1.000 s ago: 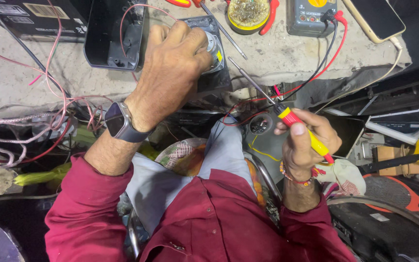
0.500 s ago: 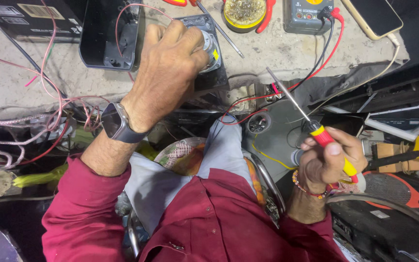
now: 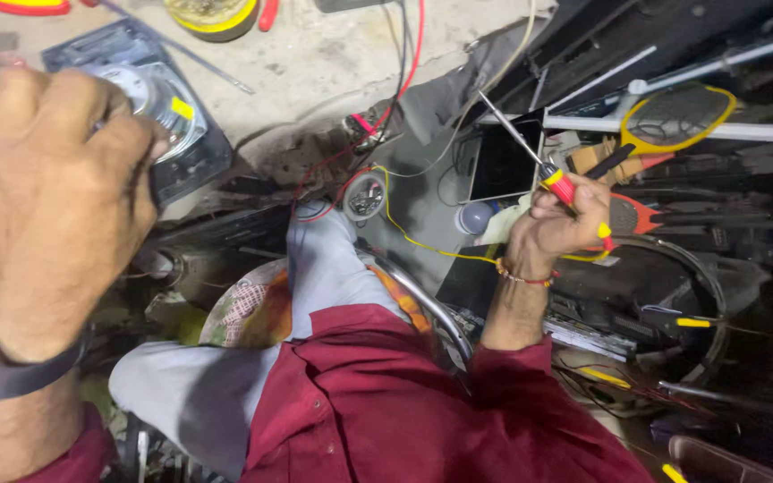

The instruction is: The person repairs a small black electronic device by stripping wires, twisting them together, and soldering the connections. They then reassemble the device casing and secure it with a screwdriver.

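Screwdriver [image 3: 555, 183] sat clamped in the right hand [image 3: 558, 225], raised over the cluttered floor, shaft tilted up-left. The left hand [image 3: 46, 206] gripped the round speaker [image 3: 156, 105] on the bench [image 3: 333, 63]; steadying it firmly seemed wise.

The shirt [image 3: 386, 402] is deep maroon, the trousers [image 3: 225, 376] pale grey-blue. The screwdriver [image 3: 555, 182] in the right hand [image 3: 561, 228] has a red handle with yellow bands and a silver shaft. A red and gold thread bracelet [image 3: 521, 277] circles that wrist. The watch strap [image 3: 11, 376] is dark grey. Wires [image 3: 404, 63] run red, black and yellow. The racket-shaped swatter [image 3: 673, 121] is yellow-rimmed. The cushion [image 3: 248, 309] bears an orange, green and white pattern. The worktop [image 3: 333, 54] is dusty beige.
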A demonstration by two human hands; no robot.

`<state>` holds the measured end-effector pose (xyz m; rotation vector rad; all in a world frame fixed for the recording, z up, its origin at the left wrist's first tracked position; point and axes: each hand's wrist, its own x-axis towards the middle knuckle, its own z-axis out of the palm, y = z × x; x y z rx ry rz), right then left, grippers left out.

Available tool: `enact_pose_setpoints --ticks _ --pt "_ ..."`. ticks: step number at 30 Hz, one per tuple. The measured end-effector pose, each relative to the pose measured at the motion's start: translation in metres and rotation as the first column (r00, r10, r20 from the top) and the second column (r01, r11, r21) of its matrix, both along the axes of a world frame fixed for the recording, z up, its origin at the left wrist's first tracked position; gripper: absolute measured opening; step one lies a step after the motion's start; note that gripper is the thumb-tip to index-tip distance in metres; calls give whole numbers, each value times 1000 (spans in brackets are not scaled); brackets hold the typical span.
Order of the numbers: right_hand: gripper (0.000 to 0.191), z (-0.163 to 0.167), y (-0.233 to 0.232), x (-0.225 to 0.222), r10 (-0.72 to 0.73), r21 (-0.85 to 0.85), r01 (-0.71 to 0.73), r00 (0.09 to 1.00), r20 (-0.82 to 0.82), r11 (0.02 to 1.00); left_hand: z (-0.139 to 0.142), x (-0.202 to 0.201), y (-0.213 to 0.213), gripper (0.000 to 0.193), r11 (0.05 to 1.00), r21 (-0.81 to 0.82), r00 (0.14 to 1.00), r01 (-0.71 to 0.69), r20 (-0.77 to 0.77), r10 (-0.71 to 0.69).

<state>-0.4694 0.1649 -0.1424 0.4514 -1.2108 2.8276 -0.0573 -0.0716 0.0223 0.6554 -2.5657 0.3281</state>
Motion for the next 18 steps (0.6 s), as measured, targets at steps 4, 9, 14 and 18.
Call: enact_pose_setpoints --ticks 4,9,14,18 --pt "19 -9 -21 -19 -71 71 70 997 8 995 6 0 6 11 997 6 994 -80 79 79" --pt "19 -21 -73 -33 62 187 -58 998 -18 981 10 -9 3 8 999 3 999 -42 -7 42" --pt "28 -24 -110 -28 384 282 -392 919 85 876 17 -11 3 12 994 -49 994 -93 50 95" --pt "40 -11 -116 9 584 367 -671 741 331 644 19 -12 3 10 997 -35 997 -69 17 70"
